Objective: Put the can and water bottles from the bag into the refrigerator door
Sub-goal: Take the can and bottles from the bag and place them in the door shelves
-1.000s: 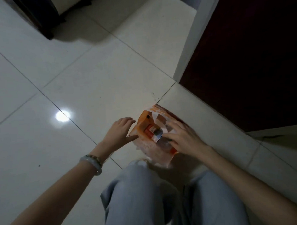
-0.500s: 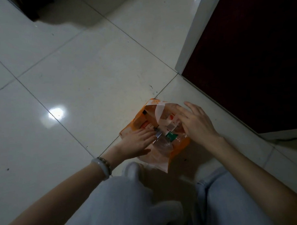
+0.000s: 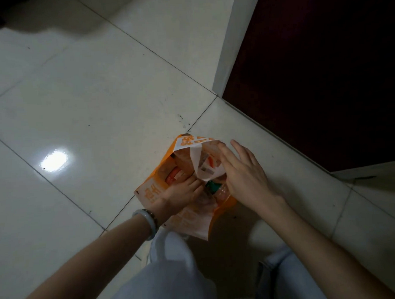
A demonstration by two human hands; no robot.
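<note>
I judge the step in hand to be getting a first drink out of the bag (image 3: 190,219), and doing it well means keeping the mouth spread while one item is gripped round its body, not by the thin plastic. The bag stands on the floor (image 3: 96,103), by the tile seam that runs toward the corner of the white frame (image 3: 231,43), just in front of my knees. My right hand (image 3: 244,176) pinches the white handle strip (image 3: 198,159) and holds that side up. My left hand (image 3: 179,193) is in the mouth, fingers curled low; whether it has closed on anything I cannot tell. Inside I see a green-capped bottle (image 3: 212,187) touching both hands, and a red-and-white item (image 3: 174,174) deeper in, too blurred to name.

The floor is glossy pale tile, slippery-looking, with a lamp glare. The room is dim; a dark red panel (image 3: 324,77) fills the far right.
</note>
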